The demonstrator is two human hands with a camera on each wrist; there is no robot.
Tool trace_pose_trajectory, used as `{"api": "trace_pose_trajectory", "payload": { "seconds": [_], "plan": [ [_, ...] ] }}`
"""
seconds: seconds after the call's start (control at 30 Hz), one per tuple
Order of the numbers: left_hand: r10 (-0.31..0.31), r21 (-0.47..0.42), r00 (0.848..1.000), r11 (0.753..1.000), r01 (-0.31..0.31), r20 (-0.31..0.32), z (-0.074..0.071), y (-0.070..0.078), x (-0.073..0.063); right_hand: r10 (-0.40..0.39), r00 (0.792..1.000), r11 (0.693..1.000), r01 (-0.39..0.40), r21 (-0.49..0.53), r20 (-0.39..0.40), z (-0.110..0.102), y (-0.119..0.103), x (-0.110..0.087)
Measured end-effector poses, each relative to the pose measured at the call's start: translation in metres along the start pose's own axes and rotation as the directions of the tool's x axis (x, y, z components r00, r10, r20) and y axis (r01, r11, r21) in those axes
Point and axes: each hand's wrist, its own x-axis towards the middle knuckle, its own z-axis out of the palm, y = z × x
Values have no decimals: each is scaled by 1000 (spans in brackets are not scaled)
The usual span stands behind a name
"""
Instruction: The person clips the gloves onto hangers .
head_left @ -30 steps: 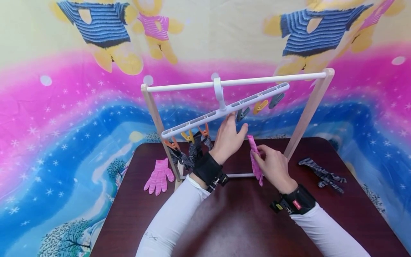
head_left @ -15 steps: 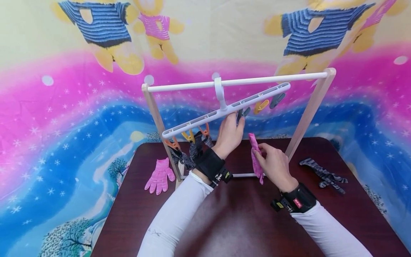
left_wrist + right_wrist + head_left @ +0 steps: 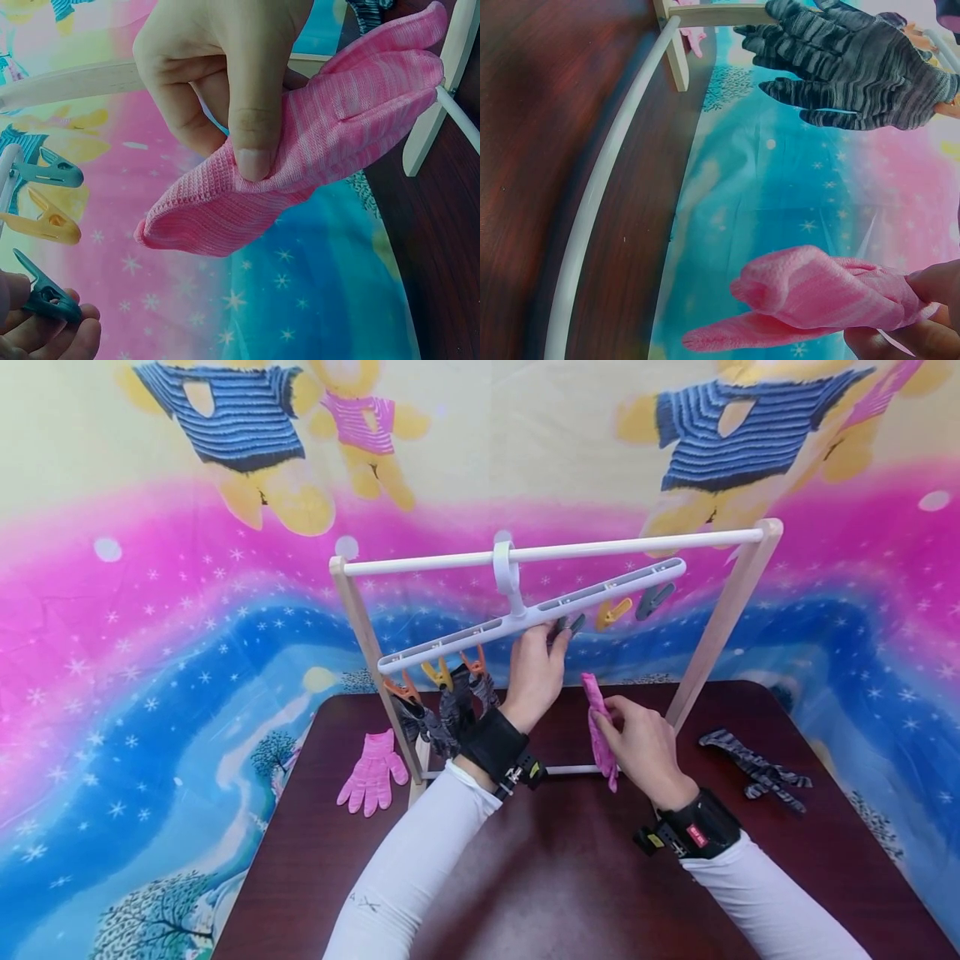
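Note:
A pale hanger hangs tilted from the white rod, with clothespins along its underside. My left hand is just below its middle and pinches a dark grey-green clothespin between thumb and fingers. Whether that clothespin's jaws are parted is hard to tell. In front and to the right, my right hand pinches a pink knit glove near its cuff, fingers pointing down. The glove is apart from the clothespin. Farther right on the hanger are a yellow clothespin and a grey one, both holding nothing.
Grey-black gloves hang from orange and yellow clothespins on the hanger's left half. The rack has wooden posts and a white lower bar. On the dark table lie a pink glove and a grey-black glove.
My left hand has moved slightly right and its thumb has come in onto the grey-green clothespin. The hanger has swung a little. My right hand and the pink glove have barely moved.

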Motion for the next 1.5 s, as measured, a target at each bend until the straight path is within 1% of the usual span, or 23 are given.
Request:
{"api": "trace_pose_trajectory", "payload": {
  "seconds": [0.2, 0.3, 0.6, 0.8, 0.97, 1.13, 1.2, 1.3, 1.5],
  "plan": [
    [-3, -27, 1000, 1000, 4, 20, 0, 1, -4, 0, 1000, 1000, 0, -5, -2, 0, -1, -1],
    [-1, -26, 1000, 1000, 1, 15, 1, 2, -6, -4, 1000, 1000, 4, -8, -5, 1, -1, -1],
    [13, 29, 1000, 1000, -12, -9, 7, 7, -7, -5, 1000, 1000, 5, 0, -18, 1, 0, -3],
    [43, 112, 997, 993, -35, -63, 10, 10, -8, -9, 1000, 1000, 9, -10, -18, 1, -1, -4],
    [73, 159, 993, 986, -57, -96, 12, 11, -10, -16, 1000, 1000, 16, -10, -16, 2, -2, -4],
    [97, 206, 990, 976, -75, -101, 12, 13, -12, -19, 1000, 1000, 19, -2, -8, 2, -1, -5],
    [104, 211, 990, 974, -81, -100, 12, 13, -13, -19, 1000, 1000, 19, 0, -7, 1, -1, -5],
    [103, 215, 990, 973, -81, -93, 12, 14, -13, -18, 1000, 1000, 18, -1, -7, 1, -2, -5],
    [83, 204, 993, 977, -65, -79, 12, 15, -15, -9, 1000, 1000, 9, 2, -4, 1, -2, -5]
  ]
}}
